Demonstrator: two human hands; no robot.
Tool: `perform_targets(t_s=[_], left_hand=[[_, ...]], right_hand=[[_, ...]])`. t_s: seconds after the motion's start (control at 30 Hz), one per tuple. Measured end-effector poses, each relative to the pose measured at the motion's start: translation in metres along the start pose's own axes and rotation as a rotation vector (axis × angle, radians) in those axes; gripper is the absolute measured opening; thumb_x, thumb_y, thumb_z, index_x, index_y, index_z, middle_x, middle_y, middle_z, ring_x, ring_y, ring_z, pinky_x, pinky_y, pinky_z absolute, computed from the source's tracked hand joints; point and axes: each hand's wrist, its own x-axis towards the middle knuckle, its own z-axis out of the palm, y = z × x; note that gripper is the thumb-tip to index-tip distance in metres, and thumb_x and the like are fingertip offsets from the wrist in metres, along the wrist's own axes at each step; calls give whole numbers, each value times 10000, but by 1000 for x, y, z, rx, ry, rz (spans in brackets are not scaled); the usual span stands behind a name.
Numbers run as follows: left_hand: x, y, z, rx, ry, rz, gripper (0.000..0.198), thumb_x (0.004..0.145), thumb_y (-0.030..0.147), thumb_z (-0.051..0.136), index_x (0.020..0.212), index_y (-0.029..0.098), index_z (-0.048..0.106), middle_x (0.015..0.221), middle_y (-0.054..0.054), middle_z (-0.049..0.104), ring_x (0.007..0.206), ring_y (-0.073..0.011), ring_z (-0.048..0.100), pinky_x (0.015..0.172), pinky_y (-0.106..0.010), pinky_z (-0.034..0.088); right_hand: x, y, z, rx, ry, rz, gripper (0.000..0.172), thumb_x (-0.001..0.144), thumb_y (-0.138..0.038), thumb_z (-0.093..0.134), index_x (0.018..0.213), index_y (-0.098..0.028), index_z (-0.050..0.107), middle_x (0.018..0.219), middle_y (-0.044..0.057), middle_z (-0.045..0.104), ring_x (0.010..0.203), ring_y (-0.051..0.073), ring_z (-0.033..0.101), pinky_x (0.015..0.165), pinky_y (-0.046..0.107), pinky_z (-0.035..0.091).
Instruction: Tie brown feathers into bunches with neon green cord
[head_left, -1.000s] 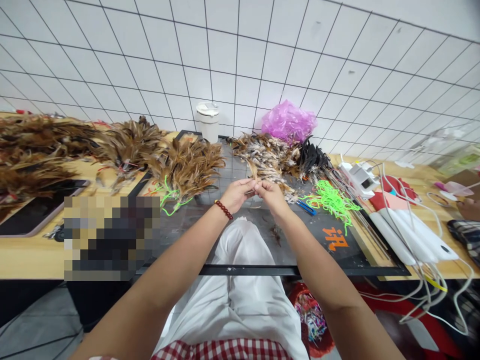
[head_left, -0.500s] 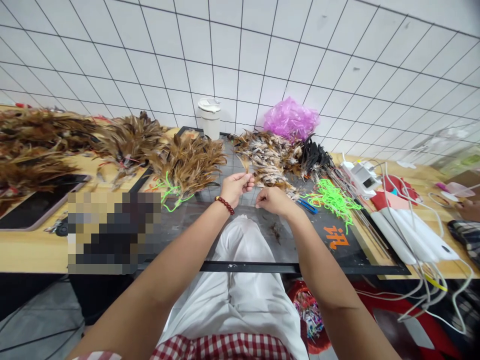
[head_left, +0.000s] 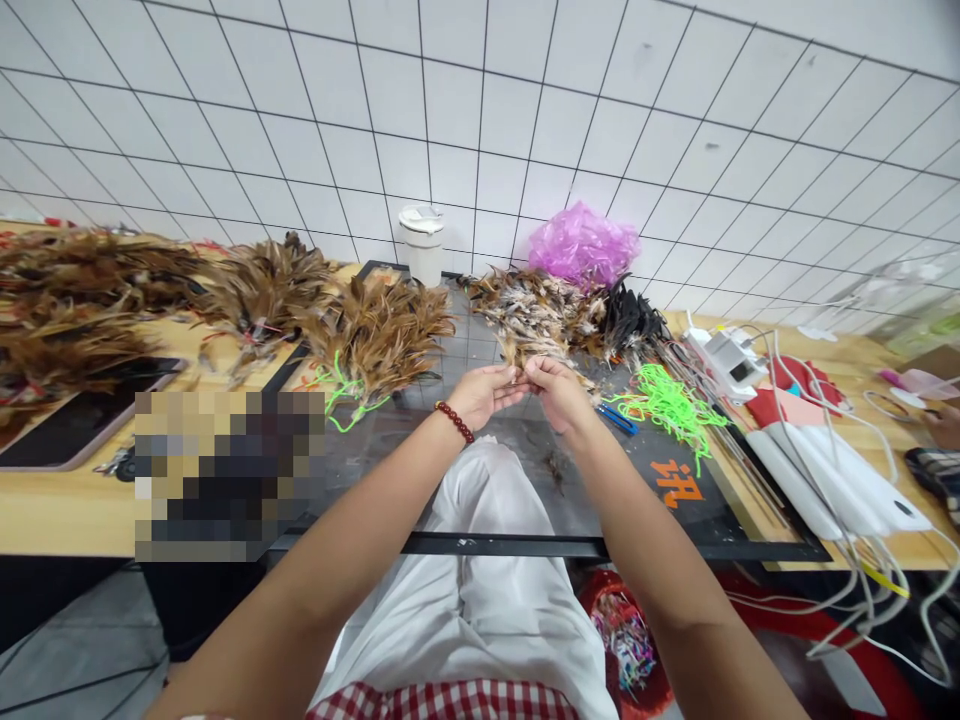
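Observation:
Over the dark glass-topped board [head_left: 480,495], my two hands meet at the fingertips. My left hand [head_left: 486,396], with a bead bracelet at its wrist, pinches a small brown feather [head_left: 511,353] between thumb and fingers. Closed against it from the right, my right hand [head_left: 559,393] pinches at the feather's lower end, which the fingers largely hide. Just beyond lies a heap of loose brown and cream feathers [head_left: 536,320], with black feathers [head_left: 634,318] beside it. Left of my hands is a bundle of brown feathers [head_left: 386,335] with green ties [head_left: 341,385].
Green cords [head_left: 671,405] and a blue cutter [head_left: 618,419] lie right of my hands. A lidded white cup [head_left: 422,245] and pink plastic bag [head_left: 585,245] stand by the tiled wall. More feather bundles [head_left: 259,285], a phone [head_left: 90,420], and white cables [head_left: 840,480] flank the board.
My right hand has moved up and left to meet my left hand at the feather. The left hand has shifted slightly right and down, its fingers extending more.

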Motion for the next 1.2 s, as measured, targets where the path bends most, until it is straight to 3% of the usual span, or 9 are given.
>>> perform_targets(t_s=[0.13,0.37,0.5,0.67,0.8,0.97,1.2], left_hand=[[-4,1,4,-39,-65,-48,62,768,105,665,828,87,659,786,-104,705,743,-155,690,745,-270,532],[-1,-2,2,-23,-47,-32,18,786,87,636,794,94,650,703,-60,672,668,-108,657,718,-242,538],[1,-4,0,-6,-21,-10,35,786,77,629,808,72,655,664,-58,653,606,-93,628,648,-218,527],[4,-3,-2,-15,28,37,30,752,81,662,778,77,649,652,-53,644,602,-96,615,646,-232,513],[5,-3,-3,-74,36,98,76,732,122,693,793,105,651,768,-57,671,712,-115,635,713,-266,505],[8,-5,-4,-109,27,169,136,689,168,739,779,119,650,805,-38,672,732,-97,609,696,-224,463],[3,-7,2,-115,-9,82,138,691,161,733,788,123,642,723,-8,640,654,-79,585,690,-240,471]], right_hand=[[-2,-1,3,53,28,-8,317,583,-425,723,691,-207,520,643,-31,546,597,113,495,609,250,419],[-3,2,2,60,15,-39,268,609,-374,751,675,-184,574,635,-39,546,585,94,486,601,234,417],[0,4,-4,-109,-12,-119,220,678,-402,701,704,-190,648,729,5,621,710,137,554,724,289,455],[2,0,-9,-403,-17,-347,174,723,-388,665,730,-221,713,942,54,659,974,195,575,917,352,425],[2,-2,-11,-422,102,-345,202,734,-389,652,796,-204,706,866,49,663,826,177,585,781,326,458],[-2,2,-4,-408,-44,-180,278,660,-435,705,765,-181,666,707,11,639,656,142,545,644,278,444],[-9,4,1,-734,134,-336,132,749,-325,627,704,-201,633,677,1,609,643,128,518,610,246,402]])
